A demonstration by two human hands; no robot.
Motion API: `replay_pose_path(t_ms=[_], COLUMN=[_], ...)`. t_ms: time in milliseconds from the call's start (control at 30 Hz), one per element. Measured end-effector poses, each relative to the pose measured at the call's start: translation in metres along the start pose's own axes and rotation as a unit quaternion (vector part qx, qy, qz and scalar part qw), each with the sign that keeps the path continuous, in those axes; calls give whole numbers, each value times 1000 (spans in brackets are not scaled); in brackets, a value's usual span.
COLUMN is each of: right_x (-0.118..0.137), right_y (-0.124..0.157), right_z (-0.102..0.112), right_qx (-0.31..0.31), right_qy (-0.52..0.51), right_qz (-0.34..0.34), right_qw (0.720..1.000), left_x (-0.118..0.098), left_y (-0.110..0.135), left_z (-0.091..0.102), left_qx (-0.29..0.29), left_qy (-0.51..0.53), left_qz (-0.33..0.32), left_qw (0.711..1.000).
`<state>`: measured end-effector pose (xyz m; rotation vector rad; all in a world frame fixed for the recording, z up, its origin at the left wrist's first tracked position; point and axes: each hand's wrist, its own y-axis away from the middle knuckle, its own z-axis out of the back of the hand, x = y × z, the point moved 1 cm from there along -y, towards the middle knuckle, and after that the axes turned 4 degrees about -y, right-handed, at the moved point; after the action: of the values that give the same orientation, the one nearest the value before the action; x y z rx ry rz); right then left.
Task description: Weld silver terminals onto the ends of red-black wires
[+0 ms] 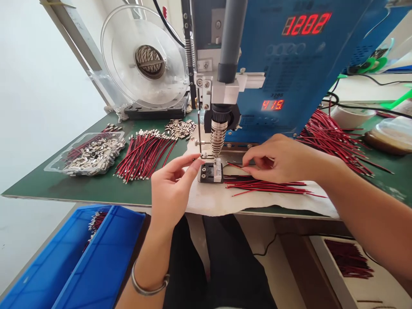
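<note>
Nearest us, a metal bangle [149,285] circles our left wrist above our dark-trousered lap. Our left hand [170,189] is narrowed to a pinch, thumb and forefinger closed on what looks like a small metal sleeve [195,159], held at ten o'clock of the fixture block [210,171] under the machine's spring-wrapped tip [218,135]. Our right hand [277,161], at two o'clock of the block, has its fingers closed on one red-and-black wire [233,165] whose end points toward the block — wire and sleeve are near each other but not joined, as far as we can tell.

At four o'clock a thin bundle of loose wires [267,186] lies on the white cloth [219,201]. We judge the work partway done: at nine o'clock a pile of capped wires [144,154] rests on the green mat [48,182], beside scattered sleeves [180,128] and a clear tray [93,154] of them, while at three o'clock a larger heap of wires [334,137] — ends too small to read — lies by the blue machine [289,64], whose red counter [305,23] shows 1202. Blue bins [96,257] sit at seven o'clock.
</note>
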<state>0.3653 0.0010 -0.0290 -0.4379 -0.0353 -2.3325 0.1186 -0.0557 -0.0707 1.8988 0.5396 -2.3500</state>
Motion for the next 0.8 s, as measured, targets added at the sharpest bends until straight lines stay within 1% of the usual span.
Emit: replay_pose_path(t_ms=[100, 200, 300, 433, 600, 700, 800], right_x=[2, 4, 4, 7, 12, 12, 12], right_y=[0, -1, -1, -2, -5, -4, -4], right_z=[-1, -4, -6, -7, -9, -12, -15], right_qx=[-16, -27, -29, -36, -64, -88, -99], right_qy=[-42, -59, -56, -45, -62, -63, -63], right_qz=[47, 79, 57, 28, 17, 11, 3], right_qw=[998, 995, 996, 998, 996, 994, 993], left_x=[9, 12, 9, 1, -2, 1, 5], left_y=[2, 1, -1, -7, -16, -20, -21], left_z=[1, 4, 5, 2, -8, -13, -16], left_qx=[21, 36, 52, 63, 84, 73, 66], left_qy=[16, 11, -7, -17, 21, 52, 74], left_qz=[20, 21, 17, 14, 26, 27, 39], left_qw=[999, 999, 998, 998, 996, 996, 994])
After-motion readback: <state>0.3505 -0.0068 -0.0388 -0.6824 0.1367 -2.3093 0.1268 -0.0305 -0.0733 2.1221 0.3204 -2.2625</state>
